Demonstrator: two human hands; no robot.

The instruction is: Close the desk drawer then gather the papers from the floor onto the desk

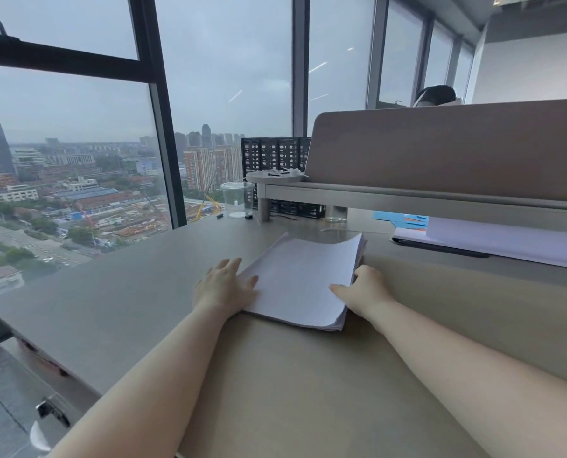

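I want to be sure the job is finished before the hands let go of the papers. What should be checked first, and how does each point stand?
1. Paper stack lies flat on the desk: ok.
2. Stack sits well in from the desk's edge: ok.
3. Stack edges squared: not ok, sheets fan out along the right side.
4. Left hand rests flat at the stack's left edge, right hand holds its right edge: ok.
5. Stack clear of the plastic cup: ok.
6. Drawer shut, floor free of papers: cannot tell, neither shows clearly in this view.
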